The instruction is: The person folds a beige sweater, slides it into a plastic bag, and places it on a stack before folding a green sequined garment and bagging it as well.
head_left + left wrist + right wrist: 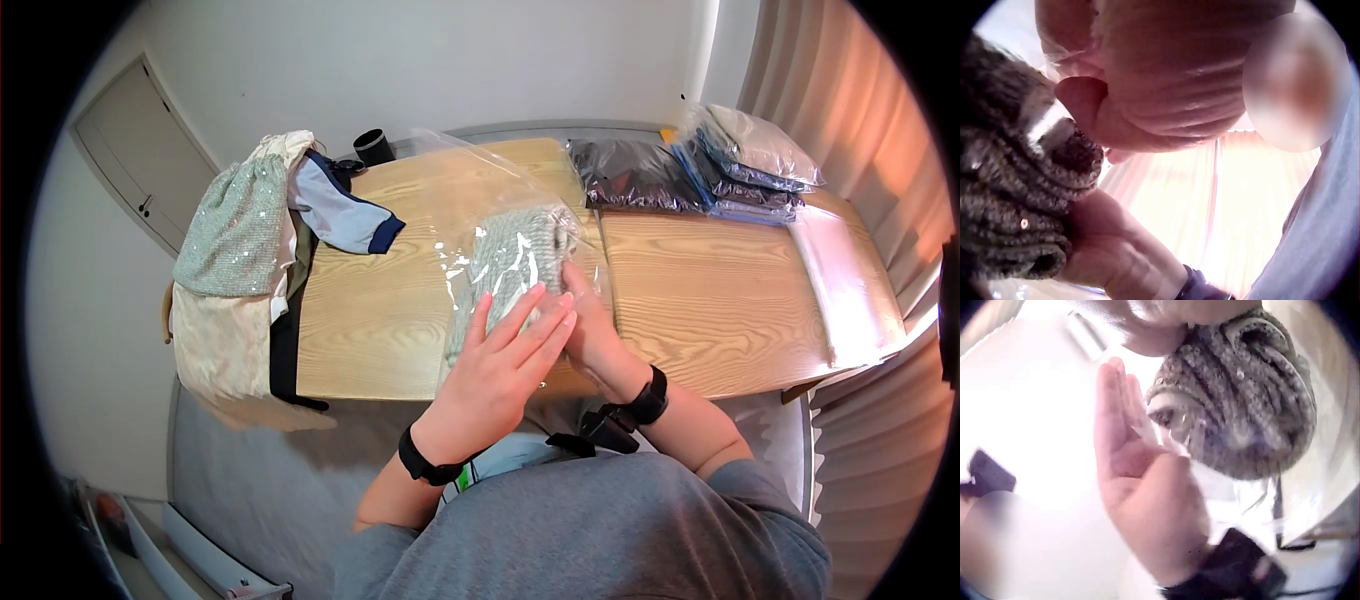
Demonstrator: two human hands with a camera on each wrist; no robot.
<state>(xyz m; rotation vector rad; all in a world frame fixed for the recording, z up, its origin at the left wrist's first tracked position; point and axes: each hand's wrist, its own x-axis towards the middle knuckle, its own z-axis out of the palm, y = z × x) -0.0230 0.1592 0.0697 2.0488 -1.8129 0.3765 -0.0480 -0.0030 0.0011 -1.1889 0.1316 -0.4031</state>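
A folded grey-green sequined knit garment (515, 250) lies inside a clear plastic bag (455, 195) on the table before me. My left hand (495, 355) reaches over the near part of the bag, its fingers straight and spread. In the right wrist view the same left hand (1147, 481) shows its palm, with clear film by the fingers. My right hand (595, 335) grips the garment's right edge through the bag, thumb on top. The left wrist view shows the right hand (1116, 244) against the thick rolled layers of the knit (1016, 181).
Clothes hang over the table's left end, among them a sequined knit piece (235, 230) and a light-blue garment with navy trim (345, 215). A black cup (374, 147) stands behind them. Bagged dark clothing (635, 175), a stack of bagged garments (755, 160) and clear plastic bags (835, 290) occupy the right side.
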